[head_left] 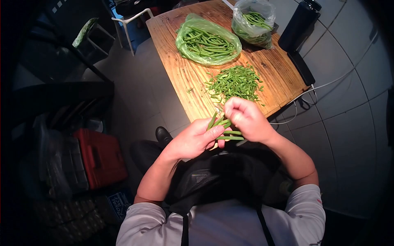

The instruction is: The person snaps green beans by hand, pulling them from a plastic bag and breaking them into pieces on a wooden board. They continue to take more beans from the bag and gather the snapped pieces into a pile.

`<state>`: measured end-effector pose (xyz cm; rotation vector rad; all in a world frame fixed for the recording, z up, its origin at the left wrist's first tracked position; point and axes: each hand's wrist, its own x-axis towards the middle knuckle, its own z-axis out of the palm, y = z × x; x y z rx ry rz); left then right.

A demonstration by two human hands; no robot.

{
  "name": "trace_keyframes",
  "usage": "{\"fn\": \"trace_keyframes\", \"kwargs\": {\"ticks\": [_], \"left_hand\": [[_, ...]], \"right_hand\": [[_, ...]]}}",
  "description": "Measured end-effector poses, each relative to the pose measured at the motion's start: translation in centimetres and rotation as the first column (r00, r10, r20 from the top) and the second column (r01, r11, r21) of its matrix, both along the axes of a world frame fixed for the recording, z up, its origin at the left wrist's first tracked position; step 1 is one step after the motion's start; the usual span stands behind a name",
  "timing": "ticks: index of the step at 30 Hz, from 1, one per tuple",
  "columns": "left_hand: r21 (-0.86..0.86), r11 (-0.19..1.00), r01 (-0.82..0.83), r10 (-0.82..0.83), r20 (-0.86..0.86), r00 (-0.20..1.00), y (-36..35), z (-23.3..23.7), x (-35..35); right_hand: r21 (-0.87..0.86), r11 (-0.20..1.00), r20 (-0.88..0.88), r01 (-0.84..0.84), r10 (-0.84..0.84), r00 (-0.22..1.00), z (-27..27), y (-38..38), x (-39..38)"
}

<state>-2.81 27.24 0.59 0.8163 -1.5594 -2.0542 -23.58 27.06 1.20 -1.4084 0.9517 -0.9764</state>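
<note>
Several green beans [230, 137] are gripped in my left hand [198, 138], its thumb pressed across them. Their ends stick out on both sides of the fingers. My right hand [247, 119] is closed just above, thumb and forefinger pinched at the tip of one bean; the exact contact is partly hidden by the fingers. Just beyond both hands, a heap of short cut bean pieces [236, 83] lies loose on the wooden table [172, 45]. Farther back, a green plastic bag [232, 57] lies open with many whole beans inside.
A clear bag of beans [256, 30] stands at the table's back right, near a dark bottle [299, 24]. A black slab-like device [301, 67] with a white cable [340, 82] lies along the right edge. A red case [100, 158] and a chair [130, 28] are to the left.
</note>
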Motion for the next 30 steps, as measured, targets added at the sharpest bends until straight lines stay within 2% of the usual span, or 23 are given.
{"fn": "trace_keyframes", "kwargs": {"ticks": [1, 2, 4, 5, 6, 8, 11, 13, 14, 17, 20, 23, 25, 26, 27, 28, 30], "left_hand": [[0.027, 1.000, -0.009, 0.009, -0.003, 1.000, 0.0, 0.1, 0.0], [0.036, 0.999, -0.020, 0.020, -0.010, 1.000, 0.0, 0.0, 0.1], [0.051, 0.998, -0.042, 0.044, -0.023, 0.999, 0.0, -0.4, 0.5], [0.046, 0.998, -0.044, 0.045, -0.016, 0.999, 0.1, -0.5, 0.5], [0.042, 0.998, -0.045, 0.046, -0.010, 0.999, 0.1, -0.5, 0.5], [0.043, 0.998, -0.041, 0.041, 0.009, 0.999, 0.1, -0.4, 0.3], [0.047, 0.998, -0.030, 0.027, 0.048, 0.998, -0.1, -0.2, 0.2], [0.051, 0.999, -0.020, 0.016, 0.083, 0.996, -0.1, 0.0, 0.1], [0.049, 0.999, -0.002, -0.002, 0.083, 0.997, -0.1, -0.2, 0.1], [0.056, 0.998, 0.036, -0.041, 0.099, 0.994, -0.1, -0.5, 0.1], [0.043, 0.998, 0.035, -0.039, 0.093, 0.995, 0.1, -0.3, 0.0], [-0.008, 0.998, 0.061, -0.061, 0.041, 0.997, 0.1, -0.5, 0.3], [-0.002, 0.998, 0.061, -0.061, 0.013, 0.998, 0.2, -0.3, 0.2], [-0.023, 0.998, 0.054, -0.054, -0.001, 0.999, 0.2, -0.3, 0.1], [-0.043, 0.998, 0.046, -0.046, -0.014, 0.999, 0.3, -0.4, 0.0], [-0.063, 0.997, 0.037, -0.038, -0.026, 0.999, 0.3, -0.5, -0.1], [0.012, 0.999, -0.036, 0.037, -0.110, 0.993, 0.3, -1.3, -0.1]], "right_hand": [[-0.110, 0.993, -0.021, 0.043, -0.045, 0.999, -0.3, -0.8, -0.3], [0.020, 0.998, 0.058, 0.059, -0.060, 0.996, 0.4, -1.1, -1.5], [-0.202, 0.960, 0.046, 0.194, -0.189, 0.981, 0.3, -2.3, -2.0], [-0.347, 0.913, -0.154, 0.214, -0.280, 0.947, 0.3, -2.9, -2.8], [-0.384, 0.902, -0.396, 0.198, -0.355, 0.847, 1.5, -3.2, -3.3], [-0.559, 0.825, -0.484, 0.079, -0.402, 0.777, 1.7, -3.9, -3.5], [-0.705, 0.708, -0.481, -0.048, -0.426, 0.766, 1.5, -3.8, -3.2], [-0.795, 0.556, -0.498, -0.244, -0.369, 0.785, 3.3, -3.1, -2.4], [-0.817, 0.457, -0.525, -0.352, -0.334, 0.783, 3.9, -2.9, -2.0], [-0.767, 0.332, -0.634, -0.550, -0.252, 0.731, 4.4, -2.4, -1.1], [-0.714, 0.272, -0.699, -0.645, -0.242, 0.672, 4.2, -2.9, -1.3], [-0.718, 0.397, -0.645, -0.571, -0.072, 0.761, 3.6, -3.1, -1.2], [-0.619, 0.701, -0.470, -0.353, 0.029, 0.882, 2.1, -2.5, -0.8], [-0.514, 0.823, -0.363, -0.243, 0.048, 0.930, 1.6, -2.2, -0.7], [-0.338, 0.935, -0.191, -0.107, 0.043, 0.981, 1.8, -2.2, -0.6], [-0.108, 0.994, -0.070, -0.034, 0.026, 0.997, 2.2, -2.5, -0.8], [-0.437, 0.898, -0.223, 0.051, -0.162, 0.961, 2.5, -3.9, -1.6]]}}
